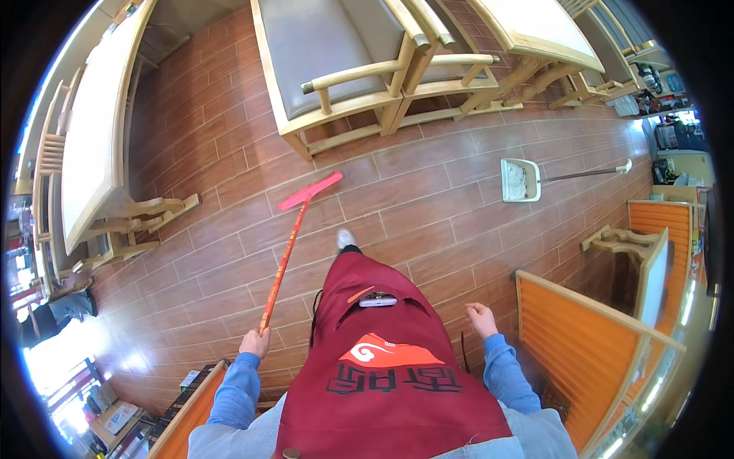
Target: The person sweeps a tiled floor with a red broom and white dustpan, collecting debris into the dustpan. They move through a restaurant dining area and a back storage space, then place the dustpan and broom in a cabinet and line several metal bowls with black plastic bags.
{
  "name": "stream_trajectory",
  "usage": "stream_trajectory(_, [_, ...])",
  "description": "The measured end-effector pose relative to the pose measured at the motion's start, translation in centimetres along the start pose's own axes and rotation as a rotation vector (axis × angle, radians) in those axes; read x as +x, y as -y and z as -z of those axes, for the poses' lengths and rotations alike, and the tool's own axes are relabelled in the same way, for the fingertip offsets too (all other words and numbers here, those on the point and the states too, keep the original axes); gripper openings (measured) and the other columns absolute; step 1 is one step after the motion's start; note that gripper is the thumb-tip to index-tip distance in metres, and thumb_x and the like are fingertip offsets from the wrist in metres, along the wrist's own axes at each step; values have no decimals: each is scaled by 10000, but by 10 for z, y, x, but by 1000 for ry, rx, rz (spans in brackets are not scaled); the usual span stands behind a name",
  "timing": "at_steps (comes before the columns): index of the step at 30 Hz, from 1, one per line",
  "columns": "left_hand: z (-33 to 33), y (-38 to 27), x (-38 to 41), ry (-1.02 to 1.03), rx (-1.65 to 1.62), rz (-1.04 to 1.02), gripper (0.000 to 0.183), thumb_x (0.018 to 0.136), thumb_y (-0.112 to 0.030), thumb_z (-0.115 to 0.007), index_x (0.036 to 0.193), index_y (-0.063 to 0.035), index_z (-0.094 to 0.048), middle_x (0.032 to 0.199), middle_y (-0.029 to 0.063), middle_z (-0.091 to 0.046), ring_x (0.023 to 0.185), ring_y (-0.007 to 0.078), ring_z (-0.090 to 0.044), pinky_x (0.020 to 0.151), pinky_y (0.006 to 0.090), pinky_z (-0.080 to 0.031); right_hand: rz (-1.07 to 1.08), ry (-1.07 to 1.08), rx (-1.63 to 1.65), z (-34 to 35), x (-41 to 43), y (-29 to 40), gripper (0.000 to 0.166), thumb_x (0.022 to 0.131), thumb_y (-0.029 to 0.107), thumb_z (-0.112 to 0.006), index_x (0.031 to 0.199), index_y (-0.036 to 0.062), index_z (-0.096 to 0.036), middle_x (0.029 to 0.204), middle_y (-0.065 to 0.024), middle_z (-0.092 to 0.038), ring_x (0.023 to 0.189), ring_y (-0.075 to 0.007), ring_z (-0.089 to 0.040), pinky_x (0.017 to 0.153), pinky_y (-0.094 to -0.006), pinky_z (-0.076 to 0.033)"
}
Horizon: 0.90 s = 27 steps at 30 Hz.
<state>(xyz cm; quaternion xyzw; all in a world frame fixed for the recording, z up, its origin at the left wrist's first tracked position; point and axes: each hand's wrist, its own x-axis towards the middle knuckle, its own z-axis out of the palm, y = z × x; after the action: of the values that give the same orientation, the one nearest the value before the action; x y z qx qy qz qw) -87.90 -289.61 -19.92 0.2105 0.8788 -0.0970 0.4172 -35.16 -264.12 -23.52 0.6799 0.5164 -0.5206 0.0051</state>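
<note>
My left hand (255, 343) grips the upper end of a long red patterned handle (281, 274). At its far end a pink broom-like head (310, 191) lies on the floor, ahead of my white shoe (344, 238); whether it is bristle or rubber I cannot tell. My right hand (480, 320) hangs at my side with the fingers curled and nothing visible in them. Between my hands is a maroon apron (395, 421) bearing writing, with a phone (378, 299) in its pocket. A white long-handled dustpan (521, 180) holding some dirt lies on the floor, ahead and to the right.
Wooden armchairs with grey seats (327, 51) stand ahead. Tables flank them, one at the left (94, 143) and one at the upper right (542, 28). Orange partitions (579, 350) border my right side, near another table (655, 281). Brown tile floor (413, 229) runs between.
</note>
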Motion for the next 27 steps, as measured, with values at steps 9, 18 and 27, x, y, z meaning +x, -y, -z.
stream_trajectory(9, [-33, -135, -20, 174, -360, -35, 405, 766, -369, -482, 663, 20, -532, 481, 100, -494, 382, 186, -502, 359, 325, -398, 8, -173, 137, 139, 46, 4, 214, 809, 178, -495, 970, 52, -555, 792, -38, -569, 618, -102, -539, 497, -216, -428])
stream_trajectory(18, [-37, -284, -99, 248, -525, 4, 319, 764, -342, -535, 682, -35, -513, 456, 34, -428, 341, 133, -424, 314, 278, -334, -78, -530, 336, 418, 206, -41, 222, 794, 181, -507, 976, 64, -553, 794, -37, -554, 590, -124, -528, 450, -245, -444])
stream_trajectory(27, [-103, -448, -235, 211, -724, 511, 336, 780, -342, -507, 609, -53, -485, 446, 21, -426, 318, 117, -412, 294, 257, -335, 51, -668, 656, 705, 466, -65, 710, 767, 157, -571, 1279, 96, -84, 1193, -182, -363, 1063, -340, -425, 803, -448, -421])
